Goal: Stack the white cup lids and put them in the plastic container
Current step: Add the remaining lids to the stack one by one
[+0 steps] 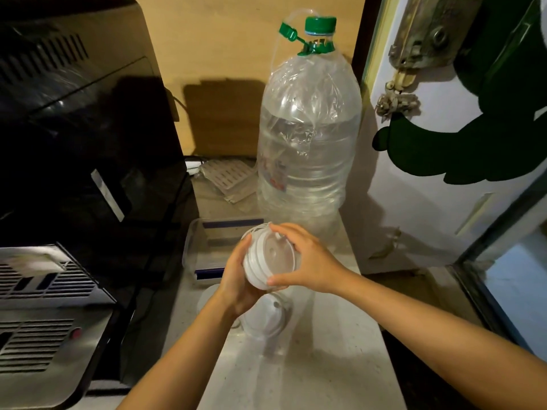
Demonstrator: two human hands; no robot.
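Observation:
A stack of white cup lids is held on its side above the counter, between both hands. My left hand cups the stack from the left and below. My right hand grips it from the right, with fingers over the top rim and thumb at the bottom edge. Another white lid lies flat on the counter just below the hands. The clear plastic container with blue clips sits just behind and to the left of the hands, partly hidden by them.
A large clear water bottle with a green cap stands behind the container. A black machine fills the left side, with a metal grille below it. A white door bounds the right. The pale counter extends toward me.

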